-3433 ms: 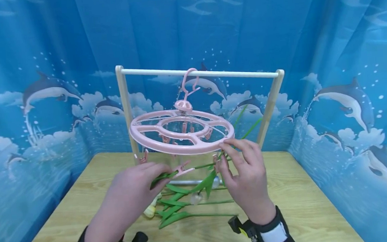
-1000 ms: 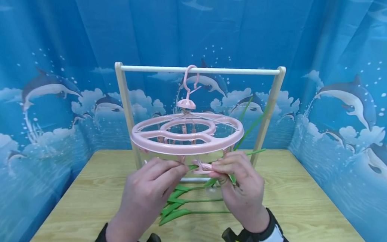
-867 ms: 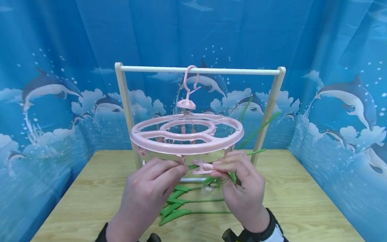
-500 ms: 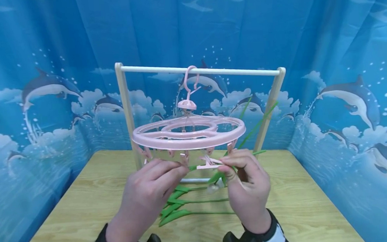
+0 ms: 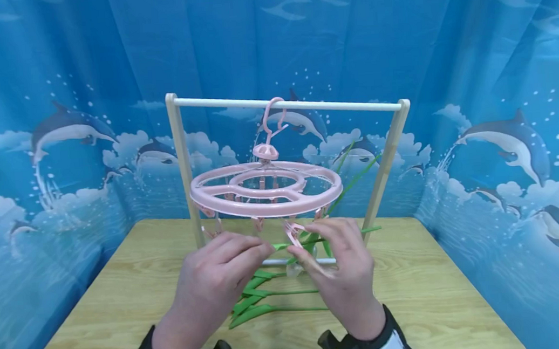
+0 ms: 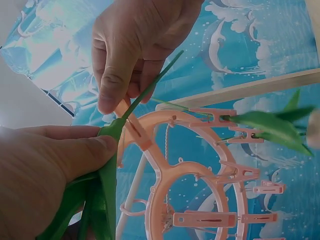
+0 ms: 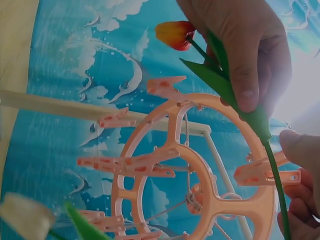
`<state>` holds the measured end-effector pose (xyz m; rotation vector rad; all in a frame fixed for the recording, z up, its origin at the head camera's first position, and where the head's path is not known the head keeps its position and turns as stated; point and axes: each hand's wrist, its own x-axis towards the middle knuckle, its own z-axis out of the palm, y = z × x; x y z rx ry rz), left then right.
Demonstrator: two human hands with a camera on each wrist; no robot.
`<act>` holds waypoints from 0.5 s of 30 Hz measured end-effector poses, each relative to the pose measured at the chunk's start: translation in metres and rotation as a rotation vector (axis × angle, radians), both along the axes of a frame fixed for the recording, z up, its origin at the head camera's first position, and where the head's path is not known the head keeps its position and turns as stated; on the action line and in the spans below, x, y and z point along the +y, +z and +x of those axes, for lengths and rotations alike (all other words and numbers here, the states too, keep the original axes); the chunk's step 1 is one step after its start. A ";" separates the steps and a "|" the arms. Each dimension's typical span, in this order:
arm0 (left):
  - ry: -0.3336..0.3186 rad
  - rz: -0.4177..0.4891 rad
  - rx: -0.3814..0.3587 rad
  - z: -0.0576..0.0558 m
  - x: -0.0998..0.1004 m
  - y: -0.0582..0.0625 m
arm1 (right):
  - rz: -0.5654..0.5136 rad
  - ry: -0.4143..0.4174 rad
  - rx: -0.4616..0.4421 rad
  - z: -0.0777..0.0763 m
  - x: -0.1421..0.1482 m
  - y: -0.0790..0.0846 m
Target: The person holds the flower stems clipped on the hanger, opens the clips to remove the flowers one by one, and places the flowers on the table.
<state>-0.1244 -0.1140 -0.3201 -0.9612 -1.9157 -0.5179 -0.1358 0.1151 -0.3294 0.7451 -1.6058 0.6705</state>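
The left hand (image 5: 218, 273) grips a tulip (image 7: 215, 80) by its leaf base, above the bench (image 5: 429, 294); the right hand (image 5: 346, 267) pinches a clip (image 6: 139, 136) at the stem, its bite unclear; another clip (image 6: 212, 118) holds a second tulip (image 6: 267, 125); the hanger (image 5: 267, 206) hangs from the rack (image 5: 384, 170) towards the bench's back edge; loose tulips (image 5: 252, 312) lie mid-bench.

Open nearby, crowded ahead

You have free room over the near tabletop (image 5: 439, 298), left and right. Ahead and above, the pink ring (image 5: 264, 207) blocks you; a clip (image 5: 294, 234) and green stem (image 6: 150, 86) occupy the gap between left hand (image 5: 221, 278) and right hand (image 5: 346, 272).
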 end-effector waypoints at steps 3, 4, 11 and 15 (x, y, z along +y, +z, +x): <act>-0.004 -0.001 0.003 0.000 0.000 0.000 | 0.028 -0.018 0.002 0.000 0.001 0.001; -0.004 -0.002 0.001 0.000 0.000 0.000 | 0.034 -0.020 0.001 -0.001 0.001 0.001; -0.008 0.002 -0.022 0.001 -0.001 0.001 | 0.058 -0.030 -0.013 0.001 0.005 0.005; -0.005 0.009 -0.028 0.001 -0.001 0.003 | 0.112 -0.056 -0.024 0.004 0.012 0.010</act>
